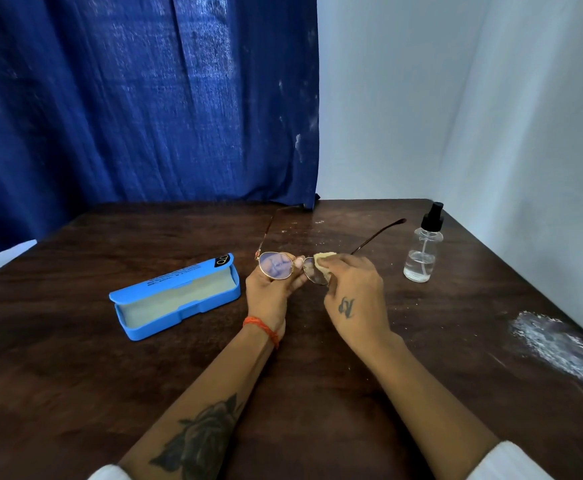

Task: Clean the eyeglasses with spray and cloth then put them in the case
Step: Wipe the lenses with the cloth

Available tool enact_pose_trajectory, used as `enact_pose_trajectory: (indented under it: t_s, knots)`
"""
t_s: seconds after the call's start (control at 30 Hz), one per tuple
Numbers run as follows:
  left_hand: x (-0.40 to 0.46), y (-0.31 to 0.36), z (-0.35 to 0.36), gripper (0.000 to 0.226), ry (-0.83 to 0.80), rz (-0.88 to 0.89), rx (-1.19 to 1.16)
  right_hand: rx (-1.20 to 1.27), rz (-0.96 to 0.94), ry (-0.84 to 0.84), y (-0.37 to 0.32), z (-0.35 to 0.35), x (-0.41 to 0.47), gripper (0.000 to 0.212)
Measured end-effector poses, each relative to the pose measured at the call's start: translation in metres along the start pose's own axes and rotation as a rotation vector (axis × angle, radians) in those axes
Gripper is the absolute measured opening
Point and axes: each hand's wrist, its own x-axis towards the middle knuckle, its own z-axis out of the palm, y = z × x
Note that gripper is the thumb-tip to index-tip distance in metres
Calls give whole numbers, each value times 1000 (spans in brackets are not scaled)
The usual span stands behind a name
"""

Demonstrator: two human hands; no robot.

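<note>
Gold-rimmed eyeglasses (285, 266) sit lifted above the dark wooden table (421, 358), temples unfolded and pointing away from the person. The left hand (271, 289) closes around the lens on its own side, fingers visible through the glass and a thumb tip at the bridge. The right hand (356, 289) pinches a small yellowish cloth (323, 261) over the other lens, so the wiping step looks to be in hand. I judge the spraying done or at least set aside, since the spray bottle (423, 249) stands upright and untouched well to the right, with clear liquid low in it. The free lens shows a bluish reflection; whether it is already clean is too fine to tell. Next, the cloth probably needs to pass to that lens, with the grip shifted to the frame so fingers do not smear the glass. After that the temples must fold before the glasses fit the blue case (175, 296), which lies open to the left, its pale lining bare
</note>
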Motion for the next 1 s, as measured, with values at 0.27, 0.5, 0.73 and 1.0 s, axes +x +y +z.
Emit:
enact_pose_trajectory:
  t_s: [0.27, 0.5, 0.73, 1.0]
  knots:
    - [1, -2, -2, 14, 9, 1, 39, 246, 24, -47, -2, 3, 4, 35]
    - [2, -1, -3, 12, 18, 15, 7, 101, 66, -33, 2, -6, -1, 26]
    - [0, 0, -1, 14, 6, 14, 11, 16, -15, -21, -3, 4, 0, 39]
    - [1, -2, -5, 16, -1, 16, 64, 314, 76, -73, 1, -4, 0, 30]
